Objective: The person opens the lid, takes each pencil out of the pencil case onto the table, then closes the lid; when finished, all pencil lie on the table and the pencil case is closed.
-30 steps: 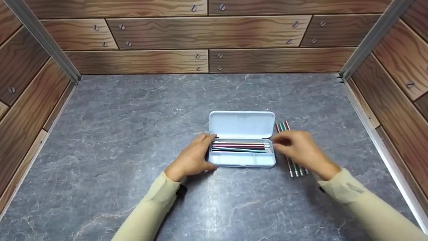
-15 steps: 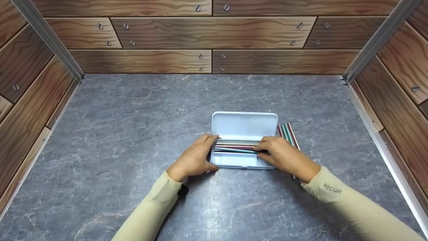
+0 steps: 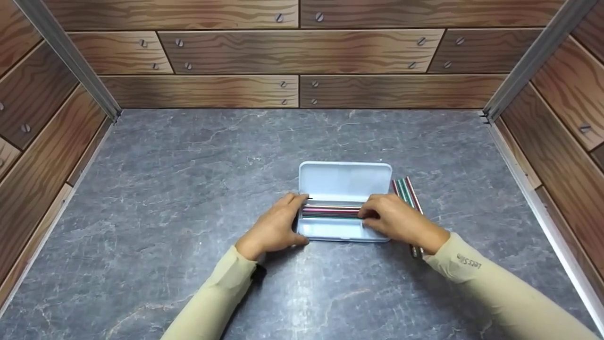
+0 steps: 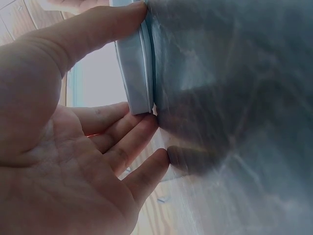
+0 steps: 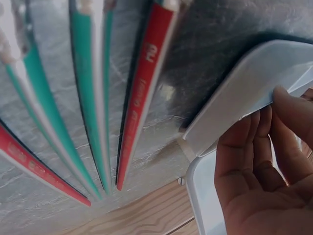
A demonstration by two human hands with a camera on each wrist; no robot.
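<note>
A light-blue pencil case [image 3: 346,179] lies on the table with its lid raised. Several pencils [image 3: 330,211] lie side by side in its back compartment. My left hand [image 3: 273,229] holds the case's left end, thumb at the front corner and fingers towards the hinge; the left wrist view shows that end [image 4: 133,78] between thumb and fingers. My right hand [image 3: 396,219] reaches over the right end, and its bent fingers and thumb grip the pencils' right ends, which they hide. In the right wrist view the curled fingers [image 5: 244,152] reach over the case wall [image 5: 234,93].
More pencils [image 3: 405,191], red and green, lie on the table right of the case, partly under my right hand. The right wrist view shows these red [image 5: 142,88] and green pencils [image 5: 93,73] close up. Wood-patterned walls [image 3: 302,52] enclose the grey marbled table [image 3: 198,156].
My right hand has moved left from beside the case to the pencils inside it. The slanted teal pencil there now lies in line with the others. The left hand keeps its place.
</note>
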